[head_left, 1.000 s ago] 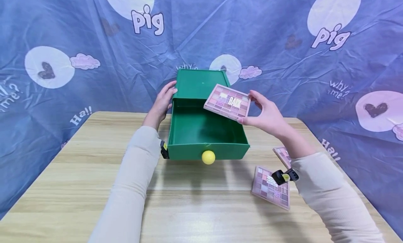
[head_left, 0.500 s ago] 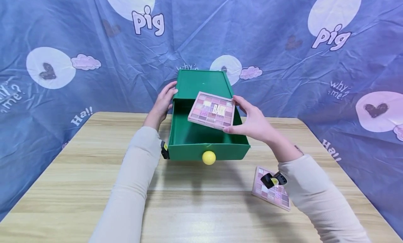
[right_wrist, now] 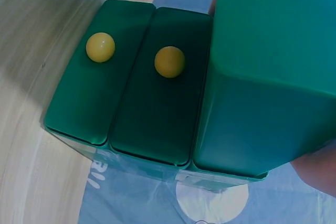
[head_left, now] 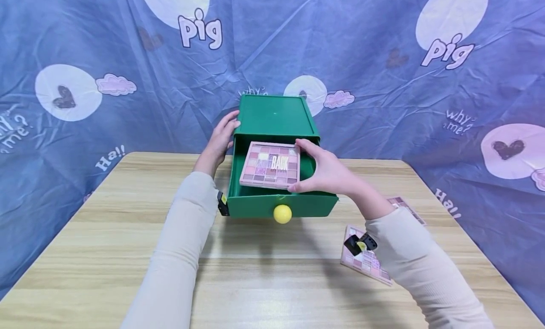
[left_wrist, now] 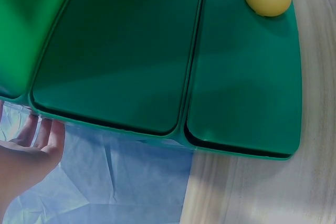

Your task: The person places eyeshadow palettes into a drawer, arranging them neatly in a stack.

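Note:
My right hand (head_left: 325, 173) pinches a pink eyeshadow palette (head_left: 272, 164) by its right side, thumb at the near edge and fingers at the far edge. The palette tilts slightly inside the pulled-out top drawer (head_left: 251, 207) of a green cabinet (head_left: 274, 113). Whether it touches the drawer floor cannot be seen. My left hand (head_left: 219, 139) rests against the cabinet's left side; in the left wrist view its fingers (left_wrist: 55, 135) touch the side wall. In the right wrist view the drawer (right_wrist: 268, 124) hides the palette and most of the right hand.
Two more palettes lie on the wooden table at the right, one nearer (head_left: 362, 265) and one farther back (head_left: 406, 208), partly behind my right forearm. Two lower drawers (right_wrist: 152, 98) with yellow knobs are pushed in. A blue printed cloth (head_left: 170, 83) hangs behind.
My right hand has carried the palette leftward and down, from above the drawer's right side into the drawer, and the palette has turned straighter. The left hand stays in place.

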`<state>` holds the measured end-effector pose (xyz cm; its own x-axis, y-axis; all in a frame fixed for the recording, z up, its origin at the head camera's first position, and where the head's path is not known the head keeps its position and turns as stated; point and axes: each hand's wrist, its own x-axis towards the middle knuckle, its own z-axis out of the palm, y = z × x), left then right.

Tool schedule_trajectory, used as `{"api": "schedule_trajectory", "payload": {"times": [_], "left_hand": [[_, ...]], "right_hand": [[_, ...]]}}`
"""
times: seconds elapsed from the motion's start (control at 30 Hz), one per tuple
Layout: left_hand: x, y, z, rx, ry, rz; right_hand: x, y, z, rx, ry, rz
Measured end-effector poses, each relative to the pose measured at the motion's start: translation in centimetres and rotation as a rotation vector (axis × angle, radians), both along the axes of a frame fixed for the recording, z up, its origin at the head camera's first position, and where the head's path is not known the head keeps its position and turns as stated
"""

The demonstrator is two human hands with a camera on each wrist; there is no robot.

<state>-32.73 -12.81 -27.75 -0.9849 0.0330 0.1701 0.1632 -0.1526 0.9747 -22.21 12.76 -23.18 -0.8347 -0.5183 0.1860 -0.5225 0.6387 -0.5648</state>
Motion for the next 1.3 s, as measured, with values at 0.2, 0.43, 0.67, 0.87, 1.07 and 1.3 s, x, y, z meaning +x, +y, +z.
{"api": "schedule_trajectory", "payload": {"times": [0.2, 0.43, 0.67, 0.87, 1.07, 1.3], "left_hand": [[0.0, 0.0, 0.0, -0.012, -0.001, 0.004], [0.0, -0.1, -0.1, 0.003, 0.01, -0.01], [0.0, -0.1, -0.1, 0.02, 0.009, -0.006], [0.0, -0.1, 0.0, 0.021, 0.012, -0.003], [0.2, -0.1, 0.0, 0.017, 0.013, -0.014], [0.2, 0.0, 0.1, 0.038, 0.017, -0.017]], "right_hand": [[-0.1, -0.4, -0.1, 0.057, 0.005, 0.028], [-0.3, -1.0, 0.1, 0.111, 0.021, 0.066], [-0.6, -1.3, 0.1, 0.178, 0.037, 0.094], [-0.5, -1.5, 0.0, 0.241, 0.046, 0.105], [-0.6, -1.7, -0.1, 0.277, 0.064, 0.155], [-0.7, -2.3, -0.1, 0.372, 0.067, 0.183]]}}
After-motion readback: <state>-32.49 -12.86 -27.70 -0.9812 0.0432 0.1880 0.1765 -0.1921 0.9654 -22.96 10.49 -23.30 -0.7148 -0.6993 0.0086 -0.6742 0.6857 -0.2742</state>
